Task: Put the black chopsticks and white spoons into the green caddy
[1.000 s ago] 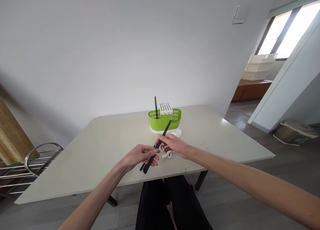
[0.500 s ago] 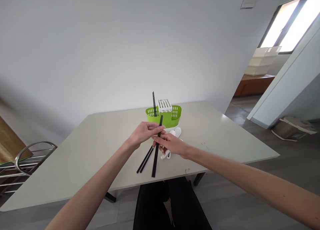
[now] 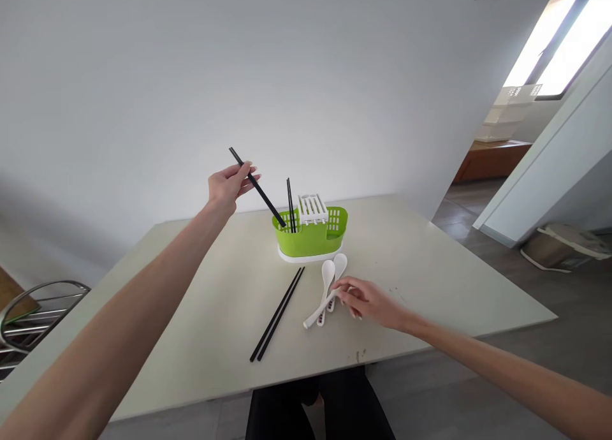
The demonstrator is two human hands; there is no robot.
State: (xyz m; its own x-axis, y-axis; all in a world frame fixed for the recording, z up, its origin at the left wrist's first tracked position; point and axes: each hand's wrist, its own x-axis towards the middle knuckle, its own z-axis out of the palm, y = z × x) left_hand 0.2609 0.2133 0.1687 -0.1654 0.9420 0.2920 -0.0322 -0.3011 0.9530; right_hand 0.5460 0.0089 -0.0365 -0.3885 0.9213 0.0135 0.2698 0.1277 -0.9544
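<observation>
My left hand is raised at the left, closed around black chopsticks held together at a slant. Their lower ends reach the left compartment of a green cutlery basket with a white slatted top. Inside that compartment, more black chopsticks stand upright. My right hand is low over the table, its curled fingers on a white spoon whose bowl they cover. Two other white spoons, one partly under that handle and another, lie beside it. Two black chopsticks rest left of the spoons.
A pale table carries these things and stands against a grey-white wall. A metal-tube rack is at the far left. On the right, a bin sits on the floor.
My hands have separated. The left has carried the black chopsticks up and left, their ends now at the basket. The right has let go of the chopsticks and moved right and down onto a spoon.
</observation>
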